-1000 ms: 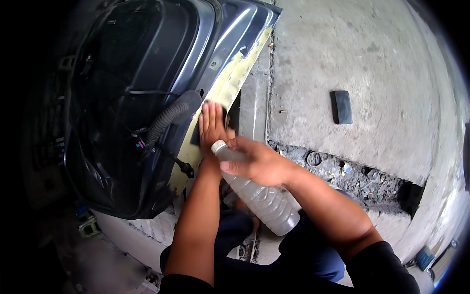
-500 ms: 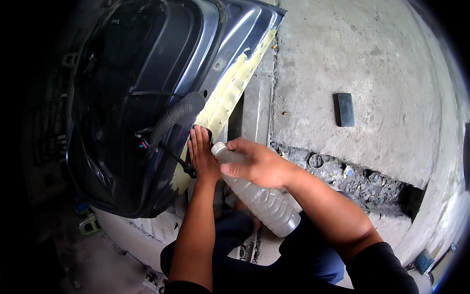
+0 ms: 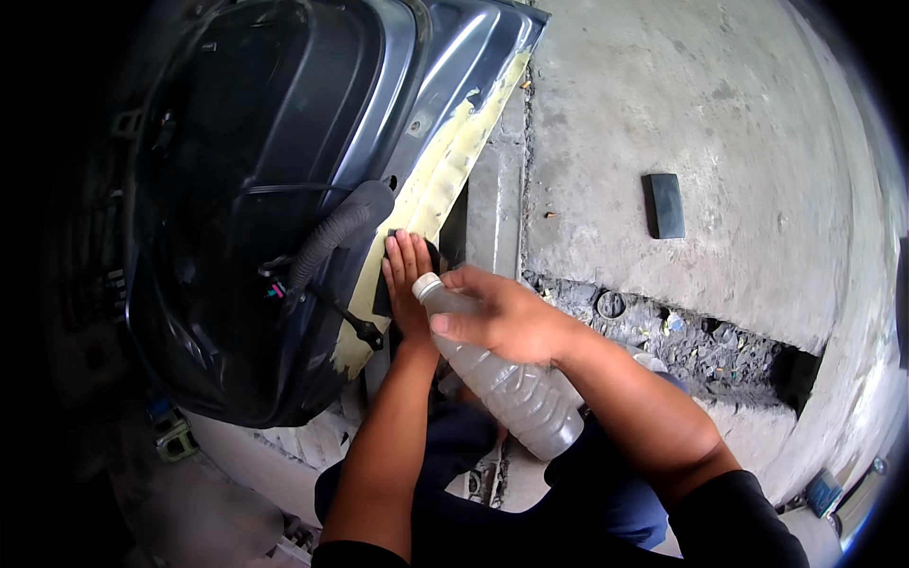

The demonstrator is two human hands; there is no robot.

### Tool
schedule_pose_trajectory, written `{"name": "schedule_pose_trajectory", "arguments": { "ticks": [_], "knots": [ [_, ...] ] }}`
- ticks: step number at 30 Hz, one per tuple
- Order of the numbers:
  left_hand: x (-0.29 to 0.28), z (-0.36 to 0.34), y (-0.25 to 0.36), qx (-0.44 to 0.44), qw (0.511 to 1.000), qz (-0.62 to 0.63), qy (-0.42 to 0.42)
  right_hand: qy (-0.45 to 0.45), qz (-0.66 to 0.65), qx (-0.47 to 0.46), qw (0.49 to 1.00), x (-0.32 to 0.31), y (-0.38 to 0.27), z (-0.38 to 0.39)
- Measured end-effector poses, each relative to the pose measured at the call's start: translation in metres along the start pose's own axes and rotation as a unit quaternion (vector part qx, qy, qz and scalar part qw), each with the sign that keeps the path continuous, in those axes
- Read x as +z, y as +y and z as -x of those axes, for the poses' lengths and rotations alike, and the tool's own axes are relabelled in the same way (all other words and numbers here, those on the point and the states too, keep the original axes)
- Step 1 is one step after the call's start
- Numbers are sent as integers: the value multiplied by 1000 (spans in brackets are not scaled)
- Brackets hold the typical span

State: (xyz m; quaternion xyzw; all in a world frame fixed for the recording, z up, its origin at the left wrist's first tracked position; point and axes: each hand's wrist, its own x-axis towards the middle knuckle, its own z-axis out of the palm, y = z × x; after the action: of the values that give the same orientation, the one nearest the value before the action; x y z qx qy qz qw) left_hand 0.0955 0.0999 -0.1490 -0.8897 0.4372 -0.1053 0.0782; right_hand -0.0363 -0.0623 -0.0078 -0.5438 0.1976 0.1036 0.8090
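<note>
A dark grey car door (image 3: 275, 170) lies at the left, its inner side up, with pale yellow filler (image 3: 445, 170) along its right edge. My left hand (image 3: 409, 284) rests flat on the lower part of that strip, fingers stretched out. Beneath it a dark sheet (image 3: 433, 254) that looks like sandpaper shows at the fingers' sides, mostly covered. My right hand (image 3: 502, 317) is wrapped round a clear plastic bottle (image 3: 516, 393) with a white cap. The bottle lies tilted, its capped end beside my left hand and its base toward my knees.
A ribbed black cable sleeve (image 3: 331, 227) and a loose connector (image 3: 365, 331) stick out near my left hand. On the concrete floor (image 3: 606, 123) to the right lies a dark rectangular block (image 3: 665, 205). A rubble-filled trench (image 3: 696, 346) runs nearer to me.
My left hand has slid slightly right and up along the filler strip, with the dark sheet under it. My right hand and the bottle have hardly moved.
</note>
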Motion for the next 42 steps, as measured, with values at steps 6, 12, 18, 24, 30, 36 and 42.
{"name": "schedule_pose_trajectory", "arguments": {
  "ticks": [6, 12, 18, 24, 30, 36, 42],
  "knots": [
    [-28, -54, 26, -48, 981, 186, -3, 42, -44, 32, 998, 11, 1, 12],
    [-45, 16, 0, -67, 984, 141, -87, 54, -143, 37, 987, 31, -9, 57],
    [-108, 82, 2, -218, 867, 403, -196, 165, -197, -3, 966, 60, -29, 141],
    [-249, 148, 16, -449, 349, 798, -200, 122, -114, 22, 986, 62, -86, 221],
    [-421, 170, 9, -383, 158, 895, -166, -24, -158, 170, 972, 90, -131, 258],
    [-451, 261, 3, -405, 166, 876, -203, -105, -189, 218, 952, 129, -135, 299],
    [-489, 454, 48, -457, 490, 671, -318, -132, -5, 215, 968, 191, -157, 309]
  ]
}}
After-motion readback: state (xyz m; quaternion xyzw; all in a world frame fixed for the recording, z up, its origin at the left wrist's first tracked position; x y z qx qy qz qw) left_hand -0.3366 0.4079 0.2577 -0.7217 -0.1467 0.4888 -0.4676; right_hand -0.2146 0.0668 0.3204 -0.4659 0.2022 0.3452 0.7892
